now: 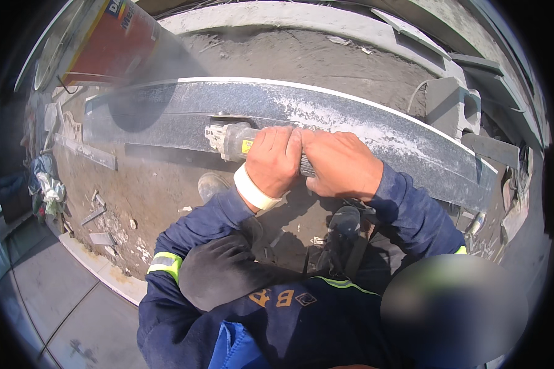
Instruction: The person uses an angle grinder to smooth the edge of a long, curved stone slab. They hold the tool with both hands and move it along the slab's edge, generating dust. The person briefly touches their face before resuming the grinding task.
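An angle grinder [232,140], dusty and grey with a small yellow label, lies across the middle of the view. Its head and disc edge meet a long dark grey stone slab [184,132] with white dust over its right half. My left hand [271,158], with a pale band at the wrist, wraps round the grinder's body behind the head. Close beside it, my right hand [343,161] closes round the ribbed rear part. A narrow strip [166,149] runs along the slab's near edge, left of the grinder. The disc itself is mostly hidden.
A large red and yellow bucket [114,46] stands at the far left amid dust. Concrete blocks [449,107] lie at the right. Offcuts [89,154] and plastic bags [48,184] are at the left. My boots [345,224] are close below the slab, near grey paving [74,307].
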The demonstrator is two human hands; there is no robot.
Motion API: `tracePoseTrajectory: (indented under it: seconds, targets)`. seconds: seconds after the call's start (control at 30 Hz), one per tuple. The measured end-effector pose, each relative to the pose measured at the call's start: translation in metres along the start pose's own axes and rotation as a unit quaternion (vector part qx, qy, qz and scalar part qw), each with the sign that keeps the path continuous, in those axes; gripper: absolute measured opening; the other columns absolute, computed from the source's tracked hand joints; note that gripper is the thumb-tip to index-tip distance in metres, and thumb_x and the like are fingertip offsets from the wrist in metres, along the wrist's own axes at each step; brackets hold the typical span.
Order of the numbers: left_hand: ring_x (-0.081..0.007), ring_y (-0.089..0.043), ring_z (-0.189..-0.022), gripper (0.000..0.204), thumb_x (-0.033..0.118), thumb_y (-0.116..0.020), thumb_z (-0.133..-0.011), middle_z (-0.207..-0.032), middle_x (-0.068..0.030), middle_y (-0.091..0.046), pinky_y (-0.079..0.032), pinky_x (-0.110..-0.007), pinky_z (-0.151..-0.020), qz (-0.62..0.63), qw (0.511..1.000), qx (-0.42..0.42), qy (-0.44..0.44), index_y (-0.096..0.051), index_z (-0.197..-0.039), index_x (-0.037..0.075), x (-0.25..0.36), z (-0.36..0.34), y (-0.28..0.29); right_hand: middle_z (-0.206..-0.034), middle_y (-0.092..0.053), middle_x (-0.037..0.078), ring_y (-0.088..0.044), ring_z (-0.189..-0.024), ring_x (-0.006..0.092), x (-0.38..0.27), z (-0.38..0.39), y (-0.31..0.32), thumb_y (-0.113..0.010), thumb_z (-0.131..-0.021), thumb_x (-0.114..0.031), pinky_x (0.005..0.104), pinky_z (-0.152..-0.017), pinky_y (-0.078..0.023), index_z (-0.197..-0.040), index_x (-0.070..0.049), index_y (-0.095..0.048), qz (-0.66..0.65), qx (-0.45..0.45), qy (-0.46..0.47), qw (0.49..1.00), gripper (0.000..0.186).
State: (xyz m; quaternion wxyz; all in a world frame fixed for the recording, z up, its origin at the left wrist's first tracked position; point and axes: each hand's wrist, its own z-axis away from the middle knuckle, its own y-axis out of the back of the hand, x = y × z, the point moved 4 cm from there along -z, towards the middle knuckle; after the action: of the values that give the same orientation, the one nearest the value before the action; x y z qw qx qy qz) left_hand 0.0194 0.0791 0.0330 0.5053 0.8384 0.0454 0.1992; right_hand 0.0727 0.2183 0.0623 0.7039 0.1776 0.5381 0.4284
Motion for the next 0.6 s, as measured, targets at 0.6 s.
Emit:
tracePoseTrajectory:
  seconds: [0.6]
  targets:
    - [-0.0352,-0.069,-0.094,0.040,0.010,-0.073,-0.075,-0.103,-0.0179,-0.069,-0.055,-0.044,-0.084,-0.014,1.000,0.010,-0.002,-0.067,-0.112,-0.005,-0.003,0.000,-0.009,-0.095,-0.071,0.028,-0.070,-0.091,0.0496,0.008,-0.003,-0.001,-0.080,-0.074,-0.013,0.0535,-0.079,-0.057,-0.109,0.008,-0.061,-0.012,0.011,0.013,1.000,0.046]
